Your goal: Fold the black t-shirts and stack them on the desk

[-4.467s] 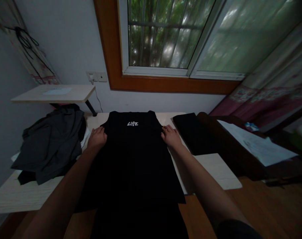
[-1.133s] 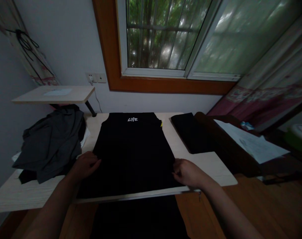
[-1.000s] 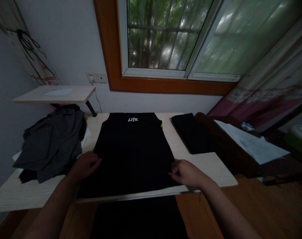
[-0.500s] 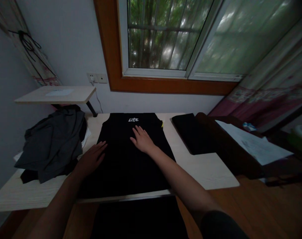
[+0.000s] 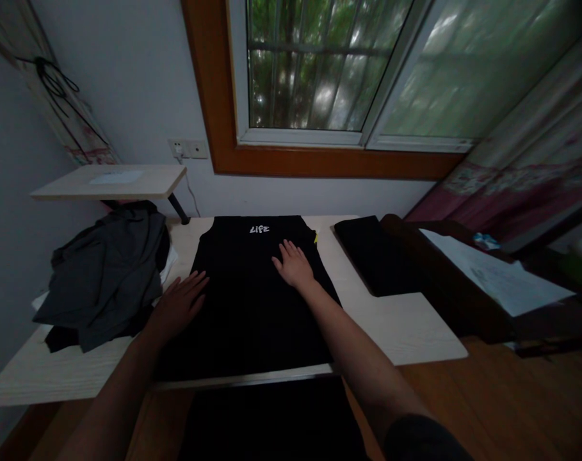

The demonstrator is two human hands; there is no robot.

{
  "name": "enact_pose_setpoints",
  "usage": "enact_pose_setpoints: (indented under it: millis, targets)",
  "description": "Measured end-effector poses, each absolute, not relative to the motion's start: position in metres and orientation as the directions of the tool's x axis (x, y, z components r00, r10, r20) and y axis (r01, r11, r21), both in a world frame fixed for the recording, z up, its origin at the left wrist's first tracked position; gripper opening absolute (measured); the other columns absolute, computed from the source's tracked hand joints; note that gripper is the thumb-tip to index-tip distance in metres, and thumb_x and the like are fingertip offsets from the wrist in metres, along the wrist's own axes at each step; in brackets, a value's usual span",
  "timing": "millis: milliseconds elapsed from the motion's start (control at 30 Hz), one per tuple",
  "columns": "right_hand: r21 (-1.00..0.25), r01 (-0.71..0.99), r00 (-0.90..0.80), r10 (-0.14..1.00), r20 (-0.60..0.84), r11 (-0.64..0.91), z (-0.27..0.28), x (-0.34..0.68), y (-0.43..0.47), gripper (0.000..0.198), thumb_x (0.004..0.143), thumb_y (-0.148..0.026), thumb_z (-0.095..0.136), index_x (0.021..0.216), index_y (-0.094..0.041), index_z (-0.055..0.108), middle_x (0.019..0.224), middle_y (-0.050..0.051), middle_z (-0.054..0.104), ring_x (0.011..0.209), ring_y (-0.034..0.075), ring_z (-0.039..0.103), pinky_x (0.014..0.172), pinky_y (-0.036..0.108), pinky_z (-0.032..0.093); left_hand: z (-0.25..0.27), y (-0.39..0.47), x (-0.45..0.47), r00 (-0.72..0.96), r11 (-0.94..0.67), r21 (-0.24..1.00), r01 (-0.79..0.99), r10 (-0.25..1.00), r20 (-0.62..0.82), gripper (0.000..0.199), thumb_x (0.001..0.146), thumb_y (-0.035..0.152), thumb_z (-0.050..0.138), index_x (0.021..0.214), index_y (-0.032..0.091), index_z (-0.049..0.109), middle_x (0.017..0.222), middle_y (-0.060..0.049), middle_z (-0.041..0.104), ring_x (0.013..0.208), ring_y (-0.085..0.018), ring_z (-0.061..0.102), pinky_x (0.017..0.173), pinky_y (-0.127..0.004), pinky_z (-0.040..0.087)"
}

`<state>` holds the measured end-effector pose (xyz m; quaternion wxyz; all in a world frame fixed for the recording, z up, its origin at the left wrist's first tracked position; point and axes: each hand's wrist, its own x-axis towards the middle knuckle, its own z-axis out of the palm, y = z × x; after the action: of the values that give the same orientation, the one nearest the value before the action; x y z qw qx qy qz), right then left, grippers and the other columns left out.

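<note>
A black garment [image 5: 252,307], which looks like a shirt, lies spread flat on the pale wooden table. White lettering [image 5: 259,229] shows near its far edge, and a small yellow bit [image 5: 315,237] sticks out at its right side. My left hand [image 5: 182,301] rests flat along the garment's left edge, fingers stretched out. Flat on the upper right part of the cloth lies my right hand [image 5: 294,264], its fingers spread. Neither hand grips anything.
At the left, a heap of dark grey clothing [image 5: 108,269] sits by a small raised shelf [image 5: 113,182]. To the right is a folded black cloth [image 5: 374,256]. Beyond it, papers [image 5: 497,272] lie on a dark brown surface. The table's front edge [image 5: 415,362] is close to me.
My right hand has slid to the right across the garment. My left hand stays at the left edge. The view has shifted slightly.
</note>
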<state>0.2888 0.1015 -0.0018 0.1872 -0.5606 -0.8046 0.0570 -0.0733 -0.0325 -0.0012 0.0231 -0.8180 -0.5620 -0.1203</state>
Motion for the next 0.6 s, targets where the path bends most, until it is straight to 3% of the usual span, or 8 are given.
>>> enact_pose_setpoints:
  millis: [233, 600]
  targets:
    - [-0.234, 0.950, -0.156, 0.964, 0.217, 0.206, -0.007, 0.379, 0.105, 0.063, 0.104, -0.049, 0.037, 0.153, -0.009, 0.043, 0.164, 0.017, 0.033, 0.154, 0.031, 0.029, 0.125, 0.050, 0.022, 0.001, -0.034, -0.070, 0.331, -0.356, 0.086, 0.931, 0.919, 0.215, 0.050, 0.103, 0.036, 0.040, 0.152, 0.025, 0.047, 0.161, -0.006, 0.042, 0.150, -0.025, 0.037, 0.124, -0.054, 0.028]
    - [-0.091, 0.986, -0.121, 0.975, 0.188, 0.140, -0.003, 0.381, 0.096, 0.061, 0.106, -0.046, 0.031, 0.156, -0.013, 0.040, 0.166, 0.011, 0.033, 0.154, 0.027, 0.027, 0.125, 0.047, 0.019, 0.001, -0.030, -0.071, 0.335, -0.351, 0.041, 0.935, 0.918, 0.214, 0.048, 0.102, 0.039, 0.040, 0.148, 0.029, 0.051, 0.159, -0.004, 0.045, 0.147, -0.026, 0.042, 0.122, -0.053, 0.030]
